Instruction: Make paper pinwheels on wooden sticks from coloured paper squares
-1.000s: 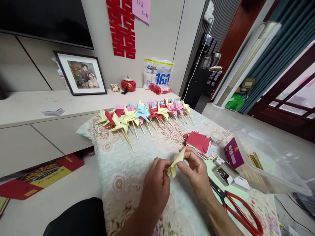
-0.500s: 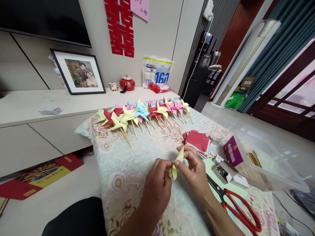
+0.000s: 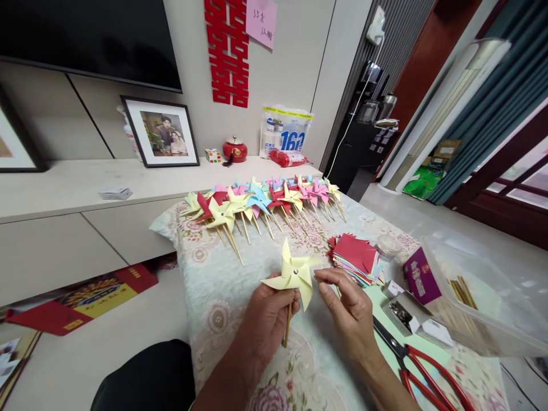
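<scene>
My left hand [image 3: 268, 314] grips a pale yellow paper pinwheel [image 3: 295, 273] by its wooden stick [image 3: 287, 328], just under the blades. The pinwheel faces me, with a silver pin at its centre. Just to its right is my right hand [image 3: 349, 302], fingers curved and thumb apart, holding nothing I can see; its fingertips come close to the right blades. Beyond the hands lie several finished pinwheels [image 3: 259, 200] in yellow, red, blue and pink, their sticks pointing toward me. A stack of coloured paper [image 3: 356, 254] sits behind my right hand.
Red-handled scissors [image 3: 405, 354] lie right of my right arm. Beside them are a small box of metal pins [image 3: 400, 314] and a clear plastic bin [image 3: 483, 314] with sticks. A flowered cloth [image 3: 214, 319] covers the table. Behind it runs a white cabinet [image 3: 77, 188].
The yellow paper, pinched edge-on between both hands before, now faces me as a pinwheel on a stick in my left hand. My right hand has let go. The view has shifted left.
</scene>
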Action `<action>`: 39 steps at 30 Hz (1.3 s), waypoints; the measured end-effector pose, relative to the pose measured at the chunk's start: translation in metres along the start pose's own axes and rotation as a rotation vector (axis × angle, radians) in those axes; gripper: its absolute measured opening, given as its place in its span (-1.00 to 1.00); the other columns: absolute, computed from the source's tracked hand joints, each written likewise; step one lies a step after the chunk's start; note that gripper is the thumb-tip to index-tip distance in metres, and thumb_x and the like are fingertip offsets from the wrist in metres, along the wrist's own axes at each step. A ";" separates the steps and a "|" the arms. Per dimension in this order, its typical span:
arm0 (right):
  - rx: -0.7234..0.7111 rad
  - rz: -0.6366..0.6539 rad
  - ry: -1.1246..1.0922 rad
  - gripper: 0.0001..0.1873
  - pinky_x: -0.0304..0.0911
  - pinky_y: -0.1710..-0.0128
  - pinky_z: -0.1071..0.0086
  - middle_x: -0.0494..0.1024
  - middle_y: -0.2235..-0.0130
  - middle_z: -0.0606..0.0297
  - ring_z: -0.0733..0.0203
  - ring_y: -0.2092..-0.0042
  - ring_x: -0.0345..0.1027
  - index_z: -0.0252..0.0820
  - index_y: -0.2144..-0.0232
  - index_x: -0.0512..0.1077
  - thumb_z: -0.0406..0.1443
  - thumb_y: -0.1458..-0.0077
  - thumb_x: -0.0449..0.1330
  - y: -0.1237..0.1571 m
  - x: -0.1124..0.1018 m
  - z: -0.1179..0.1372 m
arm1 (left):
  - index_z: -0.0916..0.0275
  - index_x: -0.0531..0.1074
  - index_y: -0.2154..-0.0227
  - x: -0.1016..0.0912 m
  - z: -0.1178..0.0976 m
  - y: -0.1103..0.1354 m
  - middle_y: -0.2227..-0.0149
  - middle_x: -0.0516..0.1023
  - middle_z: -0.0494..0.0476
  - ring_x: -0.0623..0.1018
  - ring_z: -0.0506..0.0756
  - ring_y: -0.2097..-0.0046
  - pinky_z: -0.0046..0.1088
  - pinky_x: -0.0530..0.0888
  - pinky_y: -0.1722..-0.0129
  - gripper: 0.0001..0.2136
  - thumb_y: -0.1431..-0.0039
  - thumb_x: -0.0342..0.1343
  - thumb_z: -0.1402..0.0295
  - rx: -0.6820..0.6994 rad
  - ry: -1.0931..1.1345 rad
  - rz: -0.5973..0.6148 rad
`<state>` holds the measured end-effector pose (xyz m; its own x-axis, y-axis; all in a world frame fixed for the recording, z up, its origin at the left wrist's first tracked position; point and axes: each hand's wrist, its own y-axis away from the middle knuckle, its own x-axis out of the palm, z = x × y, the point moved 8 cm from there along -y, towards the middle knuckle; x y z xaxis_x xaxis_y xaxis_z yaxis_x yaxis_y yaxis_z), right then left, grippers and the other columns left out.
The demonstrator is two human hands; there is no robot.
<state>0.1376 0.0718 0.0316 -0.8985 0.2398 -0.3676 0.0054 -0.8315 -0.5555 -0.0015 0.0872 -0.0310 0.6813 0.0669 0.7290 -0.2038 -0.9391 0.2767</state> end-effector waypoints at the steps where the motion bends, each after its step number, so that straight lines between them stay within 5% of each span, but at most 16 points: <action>1: -0.017 0.019 0.019 -0.83 0.35 0.10 0.25 0.59 0.16 0.22 0.10 0.11 0.46 -0.05 0.13 0.53 -0.31 -0.25 0.19 0.000 0.002 0.003 | 0.30 0.53 0.41 0.001 0.000 0.000 0.43 0.52 0.02 0.41 -0.06 0.41 -0.58 0.35 0.41 -0.76 0.25 0.34 0.53 0.000 0.016 0.002; 10: -0.057 0.106 0.053 -0.79 0.36 0.15 0.25 0.57 0.16 0.21 0.10 0.12 0.45 -0.05 0.08 0.51 -0.33 -0.27 0.17 0.000 0.011 0.007 | 0.34 0.54 0.40 0.004 0.001 0.003 0.47 0.49 0.03 0.37 -0.05 0.43 -0.56 0.31 0.43 -0.74 0.27 0.36 0.53 -0.012 0.024 0.012; 17: -0.185 -0.050 0.252 -0.75 0.32 0.10 0.17 0.48 0.14 0.17 0.03 0.07 0.37 -0.08 0.09 0.43 -0.30 -0.16 0.28 0.002 0.002 0.015 | 0.30 0.55 0.40 0.006 0.004 0.004 0.41 0.50 0.04 0.38 -0.03 0.40 -0.52 0.33 0.39 -0.76 0.23 0.36 0.49 0.016 0.007 0.033; 31: -0.283 -0.048 0.307 -0.75 0.30 0.14 0.15 0.45 0.18 0.15 0.02 0.12 0.34 -0.11 0.11 0.40 -0.37 -0.15 0.26 0.005 0.005 0.029 | 0.29 0.54 0.44 0.011 0.006 0.007 0.44 0.51 0.03 0.35 -0.03 0.41 -0.52 0.30 0.41 -0.80 0.23 0.35 0.49 0.026 0.000 0.032; 35: -0.132 0.072 0.181 -0.92 0.30 0.25 0.30 0.50 0.28 0.22 0.12 0.23 0.39 -0.11 0.23 0.46 -0.32 -0.23 0.16 0.004 0.014 0.019 | 0.25 0.54 0.47 -0.006 -0.010 -0.001 0.45 0.50 0.01 0.41 -0.01 0.38 -0.51 0.36 0.37 -0.82 0.23 0.35 0.48 0.113 0.027 -0.075; 39: 0.155 0.347 -0.009 -0.78 0.27 0.31 0.38 0.53 0.38 0.30 0.19 0.33 0.40 -0.13 0.35 0.49 -0.23 -0.28 0.09 0.014 0.047 -0.004 | 0.22 0.51 0.57 -0.018 -0.024 -0.007 0.52 0.45 -0.03 0.40 0.00 0.42 -0.50 0.39 0.35 -0.90 0.18 0.33 0.46 0.202 0.059 -0.126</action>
<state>0.0971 0.0730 0.0038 -0.8585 -0.0734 -0.5076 0.2445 -0.9285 -0.2794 -0.0293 0.1005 -0.0310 0.6490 0.2018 0.7335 0.0288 -0.9700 0.2414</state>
